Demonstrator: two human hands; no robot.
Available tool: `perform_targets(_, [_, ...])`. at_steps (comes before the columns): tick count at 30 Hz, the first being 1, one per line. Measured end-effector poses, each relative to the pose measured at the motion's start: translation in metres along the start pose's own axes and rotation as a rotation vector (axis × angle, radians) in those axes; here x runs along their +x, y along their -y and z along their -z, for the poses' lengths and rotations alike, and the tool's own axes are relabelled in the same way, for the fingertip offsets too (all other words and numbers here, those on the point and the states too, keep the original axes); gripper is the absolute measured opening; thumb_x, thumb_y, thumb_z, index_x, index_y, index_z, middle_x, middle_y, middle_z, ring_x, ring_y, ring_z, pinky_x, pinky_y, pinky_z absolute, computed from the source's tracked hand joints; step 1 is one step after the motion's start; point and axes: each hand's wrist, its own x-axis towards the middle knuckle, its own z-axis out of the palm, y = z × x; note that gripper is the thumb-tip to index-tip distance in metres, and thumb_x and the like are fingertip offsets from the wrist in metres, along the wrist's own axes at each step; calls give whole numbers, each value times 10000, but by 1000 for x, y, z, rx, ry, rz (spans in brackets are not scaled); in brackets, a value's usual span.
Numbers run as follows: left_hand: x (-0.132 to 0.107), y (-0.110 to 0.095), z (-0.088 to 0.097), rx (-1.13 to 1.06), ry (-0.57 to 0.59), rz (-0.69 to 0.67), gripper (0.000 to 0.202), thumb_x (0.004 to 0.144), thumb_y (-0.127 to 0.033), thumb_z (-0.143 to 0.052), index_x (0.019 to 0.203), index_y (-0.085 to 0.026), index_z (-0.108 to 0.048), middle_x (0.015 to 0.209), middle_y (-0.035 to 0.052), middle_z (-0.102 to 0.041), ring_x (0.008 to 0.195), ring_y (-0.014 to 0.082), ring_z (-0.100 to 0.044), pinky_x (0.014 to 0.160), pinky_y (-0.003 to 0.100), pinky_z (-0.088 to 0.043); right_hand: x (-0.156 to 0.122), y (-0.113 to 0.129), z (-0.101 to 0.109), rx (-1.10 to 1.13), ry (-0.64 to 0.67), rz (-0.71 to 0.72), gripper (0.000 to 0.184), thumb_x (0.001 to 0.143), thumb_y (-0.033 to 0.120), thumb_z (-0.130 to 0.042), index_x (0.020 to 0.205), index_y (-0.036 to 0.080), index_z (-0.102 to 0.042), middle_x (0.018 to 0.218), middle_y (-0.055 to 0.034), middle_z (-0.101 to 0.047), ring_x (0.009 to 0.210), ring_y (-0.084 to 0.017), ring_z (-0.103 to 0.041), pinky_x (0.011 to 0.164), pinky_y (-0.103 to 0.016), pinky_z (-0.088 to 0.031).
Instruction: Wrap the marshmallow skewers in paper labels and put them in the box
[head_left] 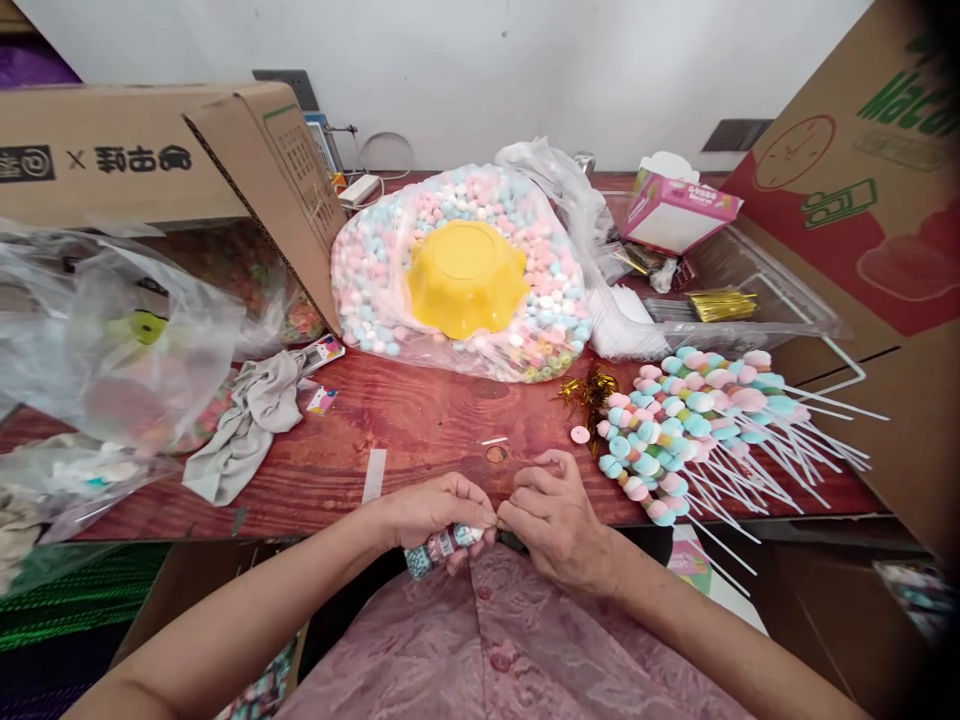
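My left hand (431, 510) is closed around a wrapped candy skewer (439, 547) of pink, blue and white sweets, held low at the table's front edge. My right hand (559, 520) pinches at the skewer's end, its fingertips touching those of the left; what it pinches is too small to name. A heap of finished candy skewers (690, 420) with white sticks lies to the right of my right hand. A small bunch of gold twist ties (589, 390) lies beside that heap.
A big clear bag of pastel candies (375, 270) with a yellow bowl (465, 275) upside down on it sits mid-table. Cardboard boxes (150, 150) stand left and right. Plastic bags (112, 340), a grey cloth (247, 420), a pink carton (675, 210) and a clear tray (757, 290) lie around on the red wooden table (420, 420).
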Motion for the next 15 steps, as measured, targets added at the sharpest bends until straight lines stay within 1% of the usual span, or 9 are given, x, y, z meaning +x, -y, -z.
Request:
perform_targets(2, [-1,-2,-4,312,-147,-135,352,817,-497,-581,742,-155,-623,626,-3,-570,490,96,-481,512,227,-367,2,-2,-3,82,76,-110,261,926,160,-448,720,195,-603,655,1,-617,740,-155,-510,789,-372,-290])
perform_targets(5, [-2,-2,-10,865,-398,-370,302,929,-326,-459,741,-160,-629,734,29,-596,696,140,-531,683,259,-390,12,-9,-2,212,213,-270,286,961,232,-488,712,203,-624,711,10,-656,745,-138,-527,712,-314,-302])
perform_targets(6, [-2,-1,-11,978,-457,-408,299,942,-276,-426,754,-161,-628,770,37,-601,733,149,-530,715,270,-384,17,-15,1,212,247,-290,281,963,246,-493,725,208,-638,736,7,-665,763,-140,-538,707,-306,-310])
perform_targets(7, [-3,0,-11,1037,-500,-425,301,950,-242,-402,765,-161,-624,793,41,-601,748,151,-527,728,277,-377,22,-23,6,165,262,-306,271,960,254,-496,741,211,-650,764,-3,-673,787,-150,-545,712,-307,-318])
perform_targets(9, [-3,3,-9,1023,-558,-431,319,963,-222,-375,752,-161,-606,782,34,-589,728,144,-516,708,272,-362,34,-47,20,-61,233,-342,229,942,259,-511,787,200,-668,838,-52,-686,848,-194,-545,739,-337,-323])
perform_targets(11, [-4,6,-5,910,-600,-454,344,971,-245,-380,703,-160,-578,744,19,-573,698,130,-503,674,259,-346,42,-76,34,-369,167,-470,171,914,243,-529,900,177,-686,1012,-132,-686,953,-262,-533,772,-386,-315])
perform_targets(12, [-5,7,-4,845,-618,-470,355,972,-260,-389,680,-159,-564,720,11,-561,681,123,-496,659,253,-338,45,-91,40,-456,165,-543,168,893,227,-539,945,163,-686,1069,-164,-672,988,-289,-528,781,-401,-316])
perform_targets(14, [-6,10,-1,731,-637,-496,361,963,-276,-417,649,-156,-547,677,-3,-537,650,111,-478,636,245,-324,48,-118,45,-438,203,-644,165,845,181,-549,904,136,-697,1043,-195,-667,963,-299,-550,767,-398,-332])
perform_targets(15, [-7,11,0,686,-636,-503,354,955,-274,-431,644,-154,-548,665,-8,-531,641,107,-472,630,241,-321,48,-128,45,-409,225,-658,159,819,145,-543,832,133,-701,961,-186,-680,906,-281,-572,746,-381,-345])
